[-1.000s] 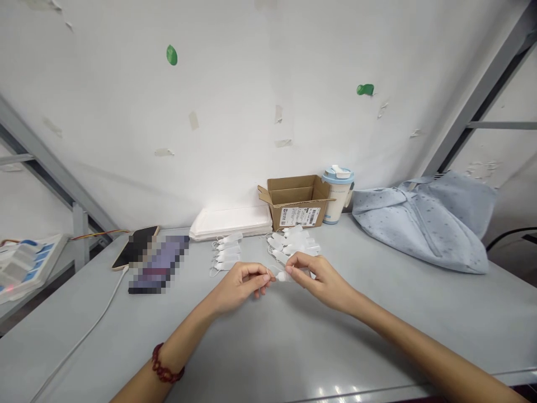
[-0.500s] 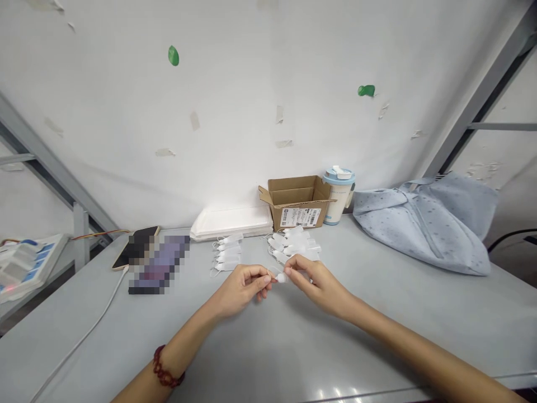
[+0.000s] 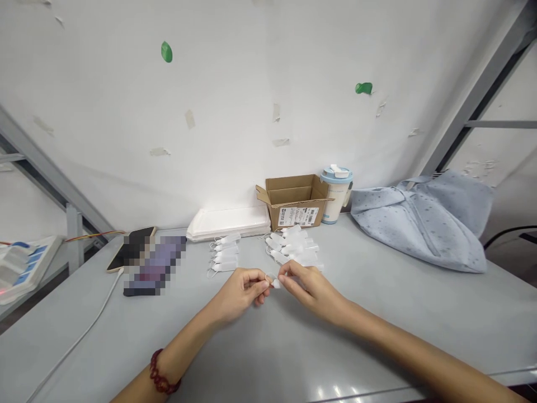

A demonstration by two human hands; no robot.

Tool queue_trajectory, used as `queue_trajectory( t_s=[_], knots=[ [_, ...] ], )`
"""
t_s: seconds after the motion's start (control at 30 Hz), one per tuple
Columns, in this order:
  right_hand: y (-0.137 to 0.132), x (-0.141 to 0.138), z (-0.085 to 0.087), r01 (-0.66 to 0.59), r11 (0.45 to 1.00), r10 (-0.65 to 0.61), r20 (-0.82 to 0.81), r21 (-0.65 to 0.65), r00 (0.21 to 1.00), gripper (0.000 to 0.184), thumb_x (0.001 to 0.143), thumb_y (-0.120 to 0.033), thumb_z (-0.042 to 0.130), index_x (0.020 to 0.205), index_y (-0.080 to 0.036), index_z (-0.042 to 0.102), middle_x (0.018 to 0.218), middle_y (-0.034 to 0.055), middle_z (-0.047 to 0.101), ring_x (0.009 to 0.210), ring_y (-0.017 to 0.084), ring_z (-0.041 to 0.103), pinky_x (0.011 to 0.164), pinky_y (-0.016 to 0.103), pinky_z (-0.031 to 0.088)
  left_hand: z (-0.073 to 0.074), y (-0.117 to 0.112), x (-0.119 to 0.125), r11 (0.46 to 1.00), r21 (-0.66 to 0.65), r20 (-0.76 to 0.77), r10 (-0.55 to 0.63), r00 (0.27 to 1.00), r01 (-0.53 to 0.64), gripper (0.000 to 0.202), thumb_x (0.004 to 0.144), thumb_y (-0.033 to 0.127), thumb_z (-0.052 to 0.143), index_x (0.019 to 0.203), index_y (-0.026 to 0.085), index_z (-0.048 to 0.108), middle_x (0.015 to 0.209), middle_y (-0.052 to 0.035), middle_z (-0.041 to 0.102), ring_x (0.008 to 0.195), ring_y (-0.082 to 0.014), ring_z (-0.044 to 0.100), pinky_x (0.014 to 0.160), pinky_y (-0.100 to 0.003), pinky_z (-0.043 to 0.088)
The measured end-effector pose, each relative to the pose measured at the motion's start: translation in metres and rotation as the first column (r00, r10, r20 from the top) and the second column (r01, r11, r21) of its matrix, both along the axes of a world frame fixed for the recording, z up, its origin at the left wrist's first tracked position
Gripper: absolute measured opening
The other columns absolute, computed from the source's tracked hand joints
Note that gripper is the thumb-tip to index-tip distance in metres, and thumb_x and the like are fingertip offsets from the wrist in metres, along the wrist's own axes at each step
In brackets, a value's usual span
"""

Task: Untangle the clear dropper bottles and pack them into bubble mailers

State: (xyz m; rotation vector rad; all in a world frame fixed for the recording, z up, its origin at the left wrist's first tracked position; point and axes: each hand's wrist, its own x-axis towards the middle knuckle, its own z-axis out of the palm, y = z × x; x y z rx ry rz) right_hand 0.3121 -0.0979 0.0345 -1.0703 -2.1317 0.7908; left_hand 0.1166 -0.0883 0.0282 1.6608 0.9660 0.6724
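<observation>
Both my hands meet over the grey table (image 3: 377, 330), pinching one small white plastic piece (image 3: 275, 282) between their fingertips. My left hand (image 3: 239, 294) grips its left end; a red bead bracelet (image 3: 161, 374) sits on that wrist. My right hand (image 3: 308, 288) grips its right end. Just beyond the hands lie two groups of similar small white pieces: a neat row (image 3: 224, 254) on the left and a looser pile (image 3: 293, 247) on the right.
An open cardboard box (image 3: 293, 206) and a lidded cup (image 3: 335, 193) stand at the wall. Beside them lie a white tray (image 3: 229, 221) and a light blue cloth bag (image 3: 423, 224). A phone (image 3: 132, 246) on a white cable (image 3: 84, 336) lies left.
Both hands have drawn slightly nearer to me and to the left with the white piece still pinched between them; the view shifted a little.
</observation>
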Motion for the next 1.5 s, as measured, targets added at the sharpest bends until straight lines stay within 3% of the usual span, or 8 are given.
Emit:
queue_trajectory(
  t_s=[0.23,0.37,0.8,1.23,1.5],
  knots=[
    [0.000,0.003,0.003,0.020,1.000,-0.021,-0.031,-0.024,0.999,0.020,0.092,-0.032,0.037,0.086,-0.019,0.052,0.067,-0.0016,0.053,0.058,0.011,0.044,0.053,0.022,0.031,0.009,0.004,-0.001,0.998,-0.059,0.070,-0.027,0.997,0.031,0.033,0.081,0.044,0.054,0.074,0.013,0.061,0.067,-0.0019,0.058,0.057,-0.0107,0.051,0.058,-0.025,0.042],
    [0.000,0.002,0.007,0.060,0.997,-0.063,-0.070,-0.037,0.996,0.024,0.092,-0.035,0.037,0.084,-0.019,0.053,0.067,-0.0018,0.051,0.058,0.011,0.044,0.051,0.022,0.030,0.011,0.008,-0.006,0.997,-0.073,0.091,0.022,0.996,-0.016,0.032,0.080,0.044,0.056,0.083,0.012,0.062,0.069,-0.0019,0.058,0.057,-0.0108,0.051,0.058,-0.025,0.043],
    [-0.001,0.000,0.002,0.020,0.999,-0.021,-0.034,-0.049,0.999,0.021,0.092,-0.032,0.036,0.082,-0.019,0.050,0.061,-0.0043,0.045,0.054,0.010,0.039,0.053,0.022,0.030,0.005,0.004,-0.006,0.999,-0.033,0.045,0.018,0.999,-0.017,0.025,0.076,0.037,0.062,0.071,0.013,0.061,0.062,-0.0005,0.057,0.056,-0.0107,0.050,0.058,-0.024,0.041],
    [-0.002,-0.001,0.002,-0.005,0.996,0.000,-0.066,-0.088,0.998,0.020,0.091,-0.030,0.038,0.080,-0.018,0.050,0.059,-0.0051,0.044,0.052,0.009,0.037,0.052,0.022,0.029,0.007,0.002,-0.004,0.997,-0.079,0.060,-0.022,0.998,0.026,0.022,0.075,0.034,0.064,0.068,0.013,0.062,0.060,-0.0006,0.059,0.054,-0.0102,0.050,0.057,-0.023,0.040],
    [-0.007,-0.002,0.012,-0.016,0.991,-0.002,-0.132,-0.135,0.991,0.022,0.092,-0.032,0.039,0.080,-0.018,0.052,0.063,-0.0043,0.046,0.057,0.009,0.040,0.053,0.022,0.029,0.015,0.004,-0.006,0.997,-0.062,0.098,0.045,0.994,-0.039,0.039,0.082,0.046,0.052,0.070,0.011,0.066,0.057,-0.0030,0.061,0.053,-0.0125,0.054,0.058,-0.025,0.044]
  ],
)
